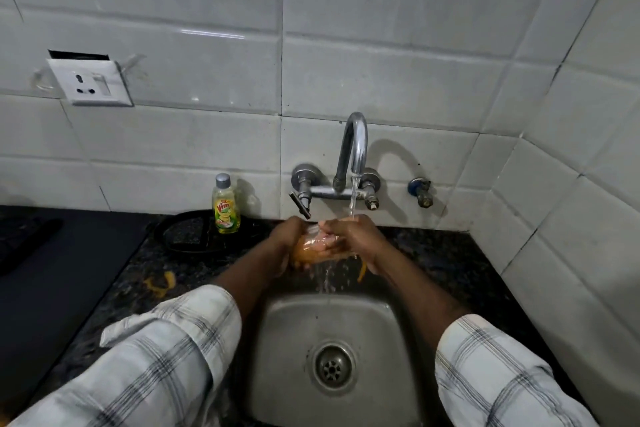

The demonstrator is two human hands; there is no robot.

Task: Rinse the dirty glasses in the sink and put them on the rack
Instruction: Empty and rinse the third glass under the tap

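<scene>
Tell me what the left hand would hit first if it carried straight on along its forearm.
Probably the dark tap lever, just beyond the left hand gripping the glass; depth is unclear.

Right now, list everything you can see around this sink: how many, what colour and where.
glass: one, clear with an orange tint, over the sink under the running water
tap: one, chrome, on the wall, running
sink: one, steel, bottom centre
soap bottle: one, yellow, on the counter left of the tap
valve: one, blue-topped, on the wall right of the tap
socket: one, white, on the tiles at upper left
scraps: a couple, orange, on the counter left of the sink
counter: one, dark speckled, around the sink
left hand: grips the glass
right hand: holds the glass's other end
sleeves: two, white checked
</scene>
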